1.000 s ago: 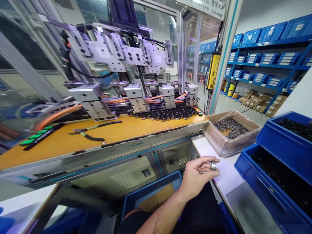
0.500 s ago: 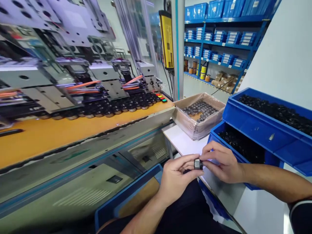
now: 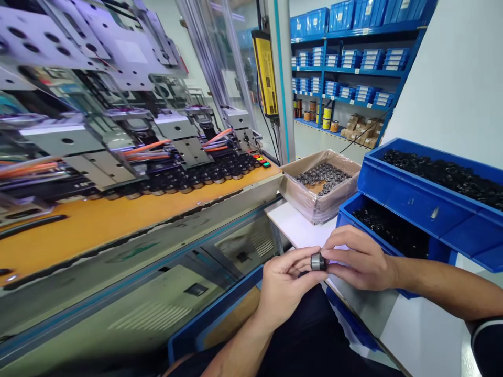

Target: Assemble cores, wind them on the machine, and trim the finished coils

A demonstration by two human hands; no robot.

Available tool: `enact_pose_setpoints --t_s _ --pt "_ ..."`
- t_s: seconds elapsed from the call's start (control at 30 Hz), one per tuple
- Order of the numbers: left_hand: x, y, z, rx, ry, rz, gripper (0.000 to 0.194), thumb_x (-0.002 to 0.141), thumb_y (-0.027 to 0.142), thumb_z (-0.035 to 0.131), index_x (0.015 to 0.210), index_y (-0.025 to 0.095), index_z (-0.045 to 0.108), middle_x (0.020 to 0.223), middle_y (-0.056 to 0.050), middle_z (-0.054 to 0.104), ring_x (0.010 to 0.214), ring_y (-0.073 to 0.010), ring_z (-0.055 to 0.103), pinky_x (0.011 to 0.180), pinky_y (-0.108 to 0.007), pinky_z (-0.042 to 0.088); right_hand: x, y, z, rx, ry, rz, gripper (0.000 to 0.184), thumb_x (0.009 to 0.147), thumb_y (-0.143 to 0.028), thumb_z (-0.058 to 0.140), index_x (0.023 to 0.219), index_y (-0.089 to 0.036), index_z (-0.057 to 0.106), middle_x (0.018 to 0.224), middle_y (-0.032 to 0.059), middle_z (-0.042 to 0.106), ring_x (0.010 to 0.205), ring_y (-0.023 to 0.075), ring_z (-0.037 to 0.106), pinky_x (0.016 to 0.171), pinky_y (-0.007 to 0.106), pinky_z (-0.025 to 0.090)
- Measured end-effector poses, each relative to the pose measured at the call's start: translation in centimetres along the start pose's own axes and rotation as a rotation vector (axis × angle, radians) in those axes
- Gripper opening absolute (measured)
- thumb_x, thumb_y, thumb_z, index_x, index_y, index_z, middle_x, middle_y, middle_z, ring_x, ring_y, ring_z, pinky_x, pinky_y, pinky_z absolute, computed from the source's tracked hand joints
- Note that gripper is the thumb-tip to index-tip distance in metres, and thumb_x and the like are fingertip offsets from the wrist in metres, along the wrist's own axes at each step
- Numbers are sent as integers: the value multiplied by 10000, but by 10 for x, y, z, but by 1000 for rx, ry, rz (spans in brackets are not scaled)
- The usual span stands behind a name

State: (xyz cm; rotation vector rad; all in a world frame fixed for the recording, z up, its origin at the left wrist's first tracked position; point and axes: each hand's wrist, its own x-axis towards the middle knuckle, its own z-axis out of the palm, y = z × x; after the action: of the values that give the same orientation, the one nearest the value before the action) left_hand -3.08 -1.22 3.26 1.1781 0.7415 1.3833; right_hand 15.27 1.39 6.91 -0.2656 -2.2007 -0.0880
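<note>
The small metal ring [image 3: 318, 263] is partly hidden by the fingers of the left hand [image 3: 288, 288] and the right hand [image 3: 359, 259], so I cannot see its inner side. The upper blue bin [image 3: 416, 199] is cut off by the right edge of the view. (The labels [image 3: 395, 60] on the far blue shelves [image 3: 363, 73] are too small for reading.) The parts [image 3: 324, 178] in the cardboard box [image 3: 310, 201] are also too small to tell their kind.
</note>
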Motion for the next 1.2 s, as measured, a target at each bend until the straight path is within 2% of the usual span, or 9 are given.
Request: enact_pose_setpoints --t_s 0.2,0.37,0.47,0.63,0.73,0.83,0.97,1.07,1.2 --pt "-13 12 -1 -31 -44 1 363 533 146 883 880 161 779 763 -65 786 657 -211 748 663 -292 642 4 -20 -4 -138 -44 -54 276 857 -111 630 1129 -115 588 929 115 654 881 196 611 729 348 573" --pt "-33 17 5 -75 75 101 332 574 202 882 872 149 746 851 -94 789 786 -226 757 739 -307 632 11 -43 9 -316 63 -103 301 861 -184 623 1156 -129 594 864 98 663 799 204 618 664 357 544" --pt "-41 27 -4 -10 82 282 322 620 228 867 908 165 737 932 -103 780 856 -226 748 754 -294 623 21 -61 21 -310 159 -76 299 869 -120 547 1166 -119 586 851 107 673 791 209 629 666 364 558" --pt "-51 60 -43 468 -48 765 369 646 144 846 992 237 757 864 -46 758 752 -167 718 700 -249 596 42 -88 40 -71 201 80 312 842 -28 539 1124 -153 583 885 103 689 804 186 649 696 343 587" --pt "-61 73 -61 545 -17 879 365 667 110 826 993 256 753 836 -22 756 714 -145 706 681 -235 586 56 -95 53 42 169 82 277 835 -20 556 1083 -135 597 880 114 690 807 181 645 708 330 586" --pt "-72 73 -73 466 98 802 336 681 119 818 978 266 761 821 -16 752 733 -142 701 684 -221 575 69 -98 68 96 166 71 292 840 -31 561 1110 -138 586 882 109 676 822 179 634 723 331 575" --pt "-85 60 -89 18 137 438 232 787 326 747 1014 282 759 952 -56 750 841 -167 703 739 -249 566 84 -100 94 119 158 78 272 884 -152 608 1154 -174 582 980 114 643 921 203 622 779 370 560" --pt "-92 55 -104 -300 134 218 317 697 443 801 945 250 759 990 -61 717 804 -156 673 718 -249 550 94 -102 117 180 147 40 251 901 -173 597 1151 -163 588 1000 125 638 927 211 612 799 393 548" --pt "-97 61 -128 -489 151 92 364 641 469 834 884 219 729 822 -23 673 704 -109 605 669 -213 508 113 -104 146 275 130 31 257 933 -228 571 1180 -158 579 980 124 634 908 208 603 780 394 546"
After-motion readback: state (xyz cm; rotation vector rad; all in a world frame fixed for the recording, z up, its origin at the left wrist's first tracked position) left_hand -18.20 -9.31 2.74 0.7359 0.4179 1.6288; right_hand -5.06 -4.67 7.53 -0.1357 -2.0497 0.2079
